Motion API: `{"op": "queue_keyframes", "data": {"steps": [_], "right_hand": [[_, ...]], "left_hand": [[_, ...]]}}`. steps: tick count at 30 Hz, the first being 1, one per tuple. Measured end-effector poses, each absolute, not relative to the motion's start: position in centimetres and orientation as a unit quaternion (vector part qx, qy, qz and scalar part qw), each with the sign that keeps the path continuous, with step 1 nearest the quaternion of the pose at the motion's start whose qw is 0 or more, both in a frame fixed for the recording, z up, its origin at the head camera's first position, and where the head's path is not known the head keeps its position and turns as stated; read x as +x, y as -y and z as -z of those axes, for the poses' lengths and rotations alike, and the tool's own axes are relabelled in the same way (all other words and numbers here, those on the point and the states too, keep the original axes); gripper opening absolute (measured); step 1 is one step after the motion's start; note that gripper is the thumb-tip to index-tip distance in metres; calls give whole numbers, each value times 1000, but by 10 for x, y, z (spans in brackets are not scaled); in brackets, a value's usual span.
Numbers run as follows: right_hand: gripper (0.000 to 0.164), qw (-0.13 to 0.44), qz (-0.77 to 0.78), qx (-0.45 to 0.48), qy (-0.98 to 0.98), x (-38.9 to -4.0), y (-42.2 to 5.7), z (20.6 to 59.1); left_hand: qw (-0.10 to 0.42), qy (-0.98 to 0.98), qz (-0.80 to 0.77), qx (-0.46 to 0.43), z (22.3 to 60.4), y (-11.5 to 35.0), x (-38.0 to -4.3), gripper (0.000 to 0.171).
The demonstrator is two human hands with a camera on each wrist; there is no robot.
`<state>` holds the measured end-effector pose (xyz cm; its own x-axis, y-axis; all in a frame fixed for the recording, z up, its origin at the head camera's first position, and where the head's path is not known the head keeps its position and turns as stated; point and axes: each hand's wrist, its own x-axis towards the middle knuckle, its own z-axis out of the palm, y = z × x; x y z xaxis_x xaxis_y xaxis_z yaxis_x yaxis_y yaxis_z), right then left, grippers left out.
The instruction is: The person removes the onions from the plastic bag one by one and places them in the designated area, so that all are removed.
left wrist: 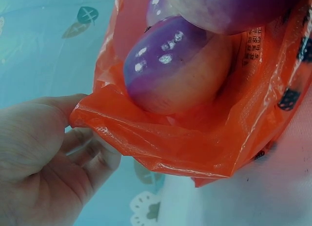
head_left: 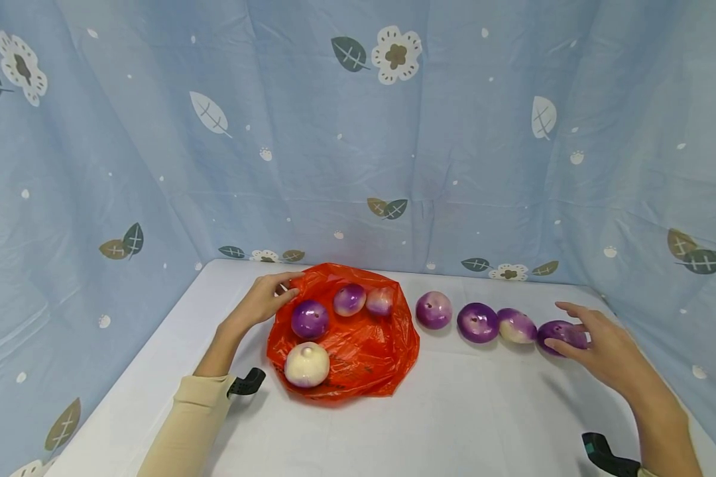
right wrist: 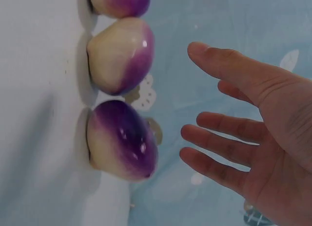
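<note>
A red plastic bag (head_left: 364, 358) lies spread with its mouth upward, left of the table's middle. At its far left rim, my left hand (head_left: 264, 299) pinches the edge, and the left wrist view shows the bag's rim folded over the fingertips. Inside sit several glossy purple-and-white onions, among them a pale one (head_left: 307, 364) with a nub on top and a purple one (head_left: 309, 320). My right hand (head_left: 602, 344) hovers with spread fingers over the rightmost onion (head_left: 553, 336). In the right wrist view a gap shows between the fingertips and that onion (right wrist: 122, 141).
Several more onions stand in a row right of the bag, including a dark purple one (head_left: 478, 322) and a half-pale one (head_left: 516, 326). The white table (head_left: 453, 417) is bordered by a blue patterned curtain (head_left: 310, 152) at the back and sides.
</note>
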<state>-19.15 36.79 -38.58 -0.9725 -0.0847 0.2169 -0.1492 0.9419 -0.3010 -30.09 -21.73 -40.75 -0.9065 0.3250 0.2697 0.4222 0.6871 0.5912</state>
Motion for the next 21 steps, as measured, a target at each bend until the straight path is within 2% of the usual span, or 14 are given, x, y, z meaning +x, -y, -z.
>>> {"op": "queue_keyframes", "data": {"steps": [8,15,21], "right_hand": [[68,119,-170,106,973,-192,-347,388],[60,173,-173,167,955,-193,-333,389],[59,139,-184,169,958,-195,-322,391]], "left_hand": [[70,917,337,-203,409,217,-301,40],[65,918,336,-199,407,217,-301,40],[73,916,337,-203,408,219,-302,41]]}}
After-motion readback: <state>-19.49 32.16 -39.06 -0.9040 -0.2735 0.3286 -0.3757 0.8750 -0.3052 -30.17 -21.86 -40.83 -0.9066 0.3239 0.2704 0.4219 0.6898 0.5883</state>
